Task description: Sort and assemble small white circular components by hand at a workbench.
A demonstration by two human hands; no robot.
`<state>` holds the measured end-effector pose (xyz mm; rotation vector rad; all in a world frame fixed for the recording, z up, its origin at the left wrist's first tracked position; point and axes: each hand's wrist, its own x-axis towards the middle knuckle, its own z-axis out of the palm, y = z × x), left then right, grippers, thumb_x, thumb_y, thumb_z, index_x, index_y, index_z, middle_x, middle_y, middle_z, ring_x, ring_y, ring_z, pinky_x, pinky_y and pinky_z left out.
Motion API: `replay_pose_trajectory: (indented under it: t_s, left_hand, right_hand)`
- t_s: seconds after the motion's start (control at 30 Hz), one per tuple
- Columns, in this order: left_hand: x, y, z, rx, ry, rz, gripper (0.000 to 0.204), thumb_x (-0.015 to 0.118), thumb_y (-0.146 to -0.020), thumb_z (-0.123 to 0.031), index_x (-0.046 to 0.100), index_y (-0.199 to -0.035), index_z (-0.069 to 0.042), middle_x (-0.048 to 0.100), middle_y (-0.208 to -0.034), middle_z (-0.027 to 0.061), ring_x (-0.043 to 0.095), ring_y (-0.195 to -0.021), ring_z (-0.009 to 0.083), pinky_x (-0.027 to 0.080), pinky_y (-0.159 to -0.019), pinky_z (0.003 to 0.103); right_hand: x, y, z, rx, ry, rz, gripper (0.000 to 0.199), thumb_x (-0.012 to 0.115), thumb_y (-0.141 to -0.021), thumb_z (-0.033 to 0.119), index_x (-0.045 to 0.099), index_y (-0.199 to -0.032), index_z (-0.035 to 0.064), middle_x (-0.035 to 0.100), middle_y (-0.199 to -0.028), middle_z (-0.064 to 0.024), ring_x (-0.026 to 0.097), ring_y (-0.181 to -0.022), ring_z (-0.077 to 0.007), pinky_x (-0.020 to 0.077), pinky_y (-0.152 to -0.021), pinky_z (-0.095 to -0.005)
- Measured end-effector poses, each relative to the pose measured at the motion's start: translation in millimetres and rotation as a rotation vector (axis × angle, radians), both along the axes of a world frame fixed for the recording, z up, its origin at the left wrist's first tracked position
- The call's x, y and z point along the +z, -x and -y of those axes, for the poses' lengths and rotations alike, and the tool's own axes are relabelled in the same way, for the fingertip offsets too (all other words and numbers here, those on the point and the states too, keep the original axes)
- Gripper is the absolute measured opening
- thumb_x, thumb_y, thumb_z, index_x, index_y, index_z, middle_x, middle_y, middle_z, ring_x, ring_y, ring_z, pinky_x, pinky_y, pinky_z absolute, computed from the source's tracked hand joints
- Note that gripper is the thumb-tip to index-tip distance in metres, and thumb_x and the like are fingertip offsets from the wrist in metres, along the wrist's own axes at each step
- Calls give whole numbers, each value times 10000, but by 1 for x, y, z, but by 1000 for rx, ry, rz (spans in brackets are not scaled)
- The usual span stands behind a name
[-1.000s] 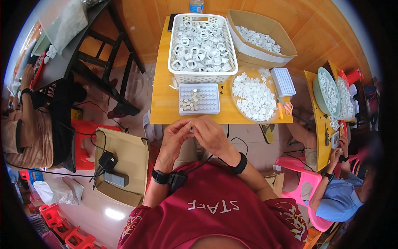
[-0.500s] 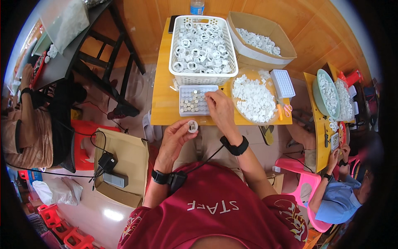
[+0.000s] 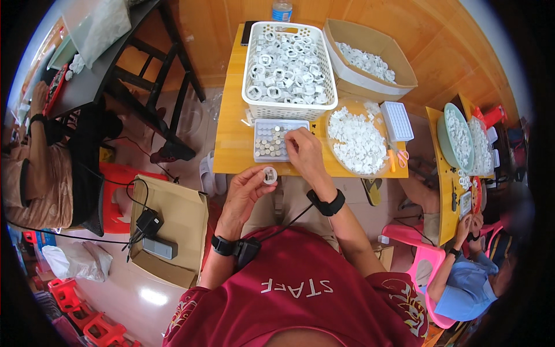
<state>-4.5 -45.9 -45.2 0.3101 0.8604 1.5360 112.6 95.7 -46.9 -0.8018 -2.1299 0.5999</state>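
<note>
Left hand [image 3: 245, 194] pinches a small white ring [image 3: 269, 174] between fingertips, just off the tabletop [image 3: 231, 144] edge. Right hand [image 3: 305, 155], fingers curled, reaches into the small parts tray [image 3: 272, 140]; grip contents unclear.

The yellow desk [image 3: 234, 139] carried a white basket [image 3: 289, 107], a cardboard box [image 3: 399, 72], a small clear tray [image 3: 263, 156], a round dish [image 3: 358, 168] of white parts and scissors [image 3: 396, 159].

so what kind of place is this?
Likely a small manual assembly workshop: a white basket and cardboard box full of small white parts on a yellow table, and another person working at a similar table alongside.
</note>
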Motion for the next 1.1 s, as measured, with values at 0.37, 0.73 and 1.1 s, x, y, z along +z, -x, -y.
replay_pose_trajectory:
  t_s: [0.37,0.73,1.1]
  left_hand:
    - [2,-3,-3,-13,3,9,225,522,-876,-111,567,-1063,7,617,-944,101,620,-819,159,532,-719,247]
    - [4,-8,-4,-11,41,-39,227,537,-868,-119,564,-1065,-10,608,-902,48,603,-760,108,538,-701,245]
    - [6,-8,-5,-6,20,-124,170,558,-857,-117,562,-998,-22,610,-926,62,614,-768,124,534,-683,231]
  right_hand:
    - [26,-18,53,183,40,-148,126,588,-687,-51,572,-797,9,559,-737,-101,555,-663,-262,456,-572,-322]
    - [25,-21,57,262,-49,-108,156,573,-710,-37,565,-857,14,551,-738,-97,541,-680,-270,446,-580,-341]
    - [25,-24,52,244,211,-187,95,582,-716,-31,585,-806,0,550,-695,-101,557,-606,-259,441,-539,-320]
